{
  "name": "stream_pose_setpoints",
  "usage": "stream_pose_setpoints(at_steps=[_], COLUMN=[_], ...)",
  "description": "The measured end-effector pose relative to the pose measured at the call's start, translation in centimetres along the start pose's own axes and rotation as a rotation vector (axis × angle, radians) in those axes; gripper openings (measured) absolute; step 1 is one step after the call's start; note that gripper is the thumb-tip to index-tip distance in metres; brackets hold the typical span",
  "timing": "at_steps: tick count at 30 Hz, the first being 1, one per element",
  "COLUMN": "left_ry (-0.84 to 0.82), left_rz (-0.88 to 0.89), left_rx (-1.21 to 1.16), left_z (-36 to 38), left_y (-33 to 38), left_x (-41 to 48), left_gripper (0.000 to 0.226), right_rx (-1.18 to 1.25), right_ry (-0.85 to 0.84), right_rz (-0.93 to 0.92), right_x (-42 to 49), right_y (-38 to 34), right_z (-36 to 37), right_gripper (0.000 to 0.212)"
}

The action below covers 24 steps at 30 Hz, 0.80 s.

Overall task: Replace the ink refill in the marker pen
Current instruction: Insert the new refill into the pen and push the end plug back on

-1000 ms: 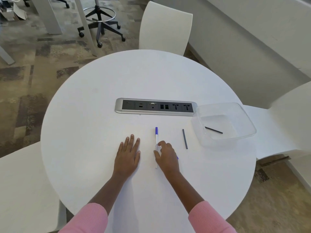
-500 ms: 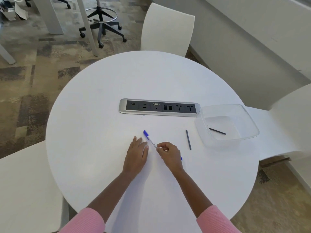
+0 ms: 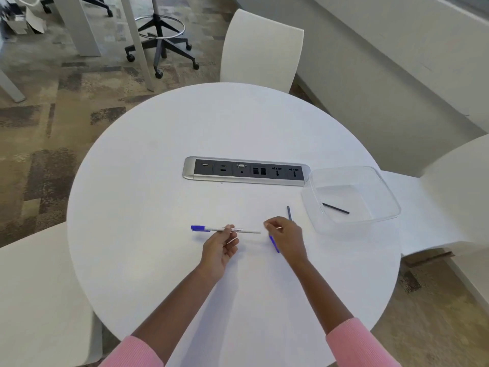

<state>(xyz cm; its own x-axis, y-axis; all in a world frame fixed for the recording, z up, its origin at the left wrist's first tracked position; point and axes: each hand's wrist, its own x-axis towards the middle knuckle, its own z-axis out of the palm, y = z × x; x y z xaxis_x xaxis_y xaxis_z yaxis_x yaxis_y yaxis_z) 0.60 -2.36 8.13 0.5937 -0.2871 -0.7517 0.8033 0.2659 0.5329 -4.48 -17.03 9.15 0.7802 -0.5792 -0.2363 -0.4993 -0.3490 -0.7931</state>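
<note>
My left hand (image 3: 219, 247) holds the white marker pen (image 3: 238, 230) by its middle, level above the round white table (image 3: 158, 207), with its blue cap (image 3: 199, 228) pointing left. My right hand (image 3: 287, 238) hovers just right of the pen's open end, thumb and forefinger pinched together; I see nothing between them. A thin blue piece (image 3: 274, 244) lies on the table under that hand. One dark refill (image 3: 288, 211) lies on the table just beyond the right hand, partly hidden by it. A second dark refill (image 3: 335, 208) lies inside the clear plastic container (image 3: 389, 205).
A silver and black socket strip (image 3: 246, 171) is set into the table's middle. White chairs stand at the far side (image 3: 262, 49), the right (image 3: 449, 194) and the near left (image 3: 34, 300). A wheeled stool (image 3: 161, 41) stands on the carpet beyond.
The pen was lifted off the table and turned level, cap to the left. It passed from my right hand to my left, and the right hand drew back to the right.
</note>
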Motion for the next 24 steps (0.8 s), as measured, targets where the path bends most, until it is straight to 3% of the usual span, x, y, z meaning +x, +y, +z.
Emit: stream_pose_setpoints(at_steps=[4, 15, 19, 24], left_ry=[0.034, 0.024, 0.011, -0.004], left_rz=[-0.036, -0.078, -0.082, -0.089], left_rx=[-0.072, -0.164, -0.184, -0.219], left_z=[-0.3, 0.3, 0.6, 0.8], left_y=[0.2, -0.4, -0.4, -0.2], left_x=[-0.1, -1.2, -1.6, -1.7], left_gripper=[0.014, 0.018, 0.021, 0.024], right_rx=[-0.239, -0.416, -0.252, 0.266], right_ry=[0.141, 0.096, 0.039, -0.037], right_rz=[0.044, 0.152, 0.208, 0.240], right_x=[1.8, 2.4, 2.4, 1.0], right_y=[2.5, 4.6, 4.1, 1.6], right_z=[-2.0, -2.9, -3.3, -3.6], right_gripper=[0.013, 0.013, 0.015, 0.013])
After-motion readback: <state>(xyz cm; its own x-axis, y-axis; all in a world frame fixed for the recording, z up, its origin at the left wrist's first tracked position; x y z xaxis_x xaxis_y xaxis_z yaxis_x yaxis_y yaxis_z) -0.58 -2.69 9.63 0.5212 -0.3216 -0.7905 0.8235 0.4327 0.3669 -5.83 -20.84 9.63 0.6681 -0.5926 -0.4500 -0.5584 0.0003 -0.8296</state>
